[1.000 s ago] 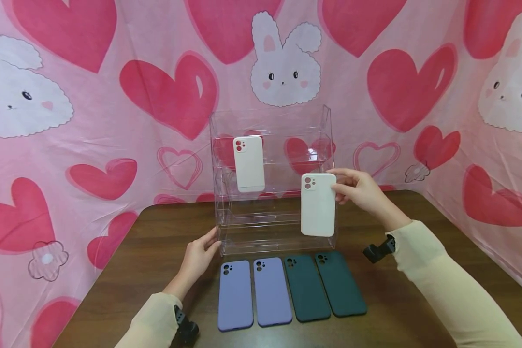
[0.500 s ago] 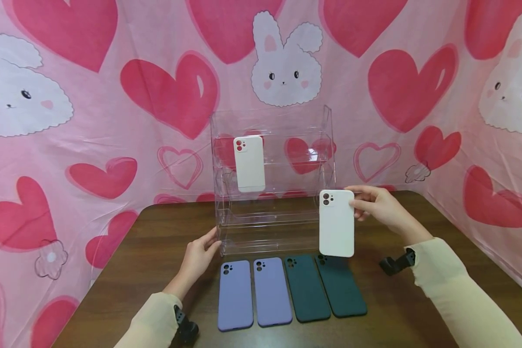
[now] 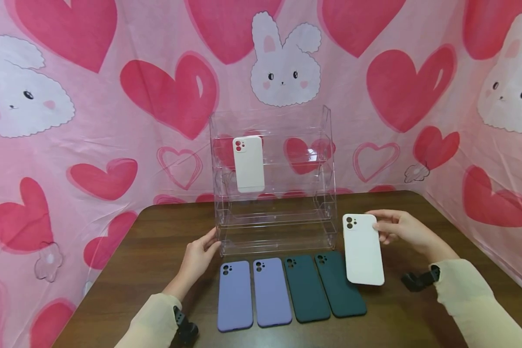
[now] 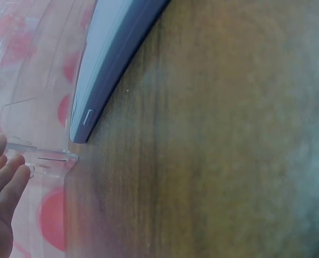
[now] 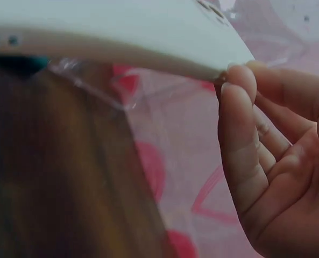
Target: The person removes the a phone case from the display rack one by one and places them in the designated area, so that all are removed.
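My right hand (image 3: 404,229) pinches a white phone case (image 3: 363,251) by its upper right edge. The case hangs upright, its camera cutouts at the top left, in front of the rightmost dark green phone case (image 3: 339,290). In the right wrist view, thumb and fingertips (image 5: 237,102) meet at the case's corner. With my left hand (image 3: 197,256) I grip the lower left side of a clear tiered display rack (image 3: 278,247); the left wrist view has its side edge between thumb and fingers. Another white phone case (image 3: 250,164) stands in an upper tier of the rack, toward the left.
In front of the rack lie two purple phone cases (image 3: 235,296) (image 3: 272,292) and a second dark green phone case (image 3: 307,288), side by side on the brown wooden table (image 3: 126,299). Pink cloth (image 3: 165,145) with hearts and rabbits hangs behind and at both sides.
My right hand has carried the white phone case down and to the right, from in front of the rack's right side to above the rightmost green case. My left hand has stayed at the rack.
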Demonstrator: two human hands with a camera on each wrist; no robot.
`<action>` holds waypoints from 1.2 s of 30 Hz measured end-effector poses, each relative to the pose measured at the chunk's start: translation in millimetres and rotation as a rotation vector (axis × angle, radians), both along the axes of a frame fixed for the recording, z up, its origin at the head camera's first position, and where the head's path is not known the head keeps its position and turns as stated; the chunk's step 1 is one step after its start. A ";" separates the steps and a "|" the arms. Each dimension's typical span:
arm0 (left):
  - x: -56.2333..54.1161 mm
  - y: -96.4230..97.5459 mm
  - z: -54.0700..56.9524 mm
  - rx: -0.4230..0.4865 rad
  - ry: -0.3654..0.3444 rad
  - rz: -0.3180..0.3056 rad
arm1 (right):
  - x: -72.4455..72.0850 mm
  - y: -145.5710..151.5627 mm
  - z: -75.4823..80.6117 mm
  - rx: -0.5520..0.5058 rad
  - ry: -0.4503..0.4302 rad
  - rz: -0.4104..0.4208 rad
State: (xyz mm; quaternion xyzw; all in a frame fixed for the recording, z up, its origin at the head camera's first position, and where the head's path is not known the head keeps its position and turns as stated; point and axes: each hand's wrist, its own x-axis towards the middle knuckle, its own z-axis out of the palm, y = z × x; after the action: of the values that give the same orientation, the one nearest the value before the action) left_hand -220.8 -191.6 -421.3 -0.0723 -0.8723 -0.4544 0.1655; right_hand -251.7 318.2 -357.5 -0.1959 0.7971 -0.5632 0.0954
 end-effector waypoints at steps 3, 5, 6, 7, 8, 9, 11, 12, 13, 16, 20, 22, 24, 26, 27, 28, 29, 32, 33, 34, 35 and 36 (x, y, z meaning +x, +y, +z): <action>-0.1 -0.6 0.2 -0.003 -0.001 0.004 | 0.4 12.1 -11.9 -0.050 -0.072 0.046; -0.3 -0.8 0.1 -0.004 -0.009 0.002 | 0.1 18.4 -19.6 -0.086 -0.125 0.076; -0.4 -0.9 0.0 -0.003 -0.014 0.000 | 0.0 21.3 -23.0 -0.104 -0.151 0.092; -0.4 -1.1 0.0 -0.001 -0.019 -0.001 | -0.2 23.9 -26.2 -0.117 -0.172 0.106; -0.5 -1.2 -0.1 0.001 -0.022 -0.002 | -0.5 26.2 -29.2 -0.131 -0.193 0.121; -0.5 -1.3 -0.1 0.002 -0.026 -0.002 | -0.9 28.2 -31.8 -0.138 -0.209 0.131; -0.4 -1.5 0.0 0.006 -0.031 -0.004 | -1.5 31.5 -36.1 -0.142 -0.235 0.151; -0.4 -1.6 0.0 0.007 -0.033 -0.004 | -1.8 32.8 -37.9 -0.133 -0.243 0.156; -0.3 -1.7 -0.1 0.006 -0.034 -0.004 | -2.2 33.9 -39.6 -0.123 -0.251 0.158; -0.4 -1.6 0.1 0.005 -0.035 -0.004 | -2.8 34.7 -43.6 -0.066 -0.261 0.149; -0.7 -1.3 0.6 0.000 -0.025 -0.006 | -3.7 33.9 -47.9 0.012 -0.256 0.134; -1.0 -1.2 0.8 -0.004 -0.020 -0.008 | -3.5 33.1 -49.0 0.039 -0.254 0.122; -1.1 -1.3 0.8 -0.005 -0.020 -0.010 | -2.7 31.4 -49.6 0.067 -0.257 0.101; -1.2 -1.3 0.8 -0.005 -0.022 -0.012 | -1.5 28.7 -49.3 0.094 -0.256 0.082; -1.1 -1.3 0.9 -0.005 -0.021 -0.011 | -0.9 27.2 -49.2 0.105 -0.259 0.071; -0.9 -1.4 1.1 -0.002 -0.022 -0.011 | -0.6 26.0 -49.3 0.116 -0.256 0.069; -0.9 -1.3 1.1 -0.002 -0.021 -0.011 | -0.7 24.5 -49.6 0.125 -0.261 0.058; -0.8 -1.3 1.1 -0.002 -0.022 -0.011 | -1.7 21.5 -51.5 0.157 -0.257 0.039; -0.6 -1.3 1.1 -0.002 -0.023 -0.010 | -2.2 20.6 -52.1 0.172 -0.254 0.032; -0.6 -1.3 1.0 0.000 -0.024 -0.010 | -2.8 19.8 -53.0 0.186 -0.250 0.029; -0.5 -1.3 1.0 0.000 -0.026 -0.010 | -3.2 18.8 -53.6 0.202 -0.247 0.021; -0.5 -1.3 0.8 0.001 -0.028 -0.011 | -3.4 18.0 -54.0 0.216 -0.240 0.020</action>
State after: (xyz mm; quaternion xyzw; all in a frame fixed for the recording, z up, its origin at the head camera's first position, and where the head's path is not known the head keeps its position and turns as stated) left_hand -221.4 -192.9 -420.5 -0.0704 -0.8739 -0.4567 0.1507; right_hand -255.2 336.2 -411.5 -0.1238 0.8338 -0.4927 0.2161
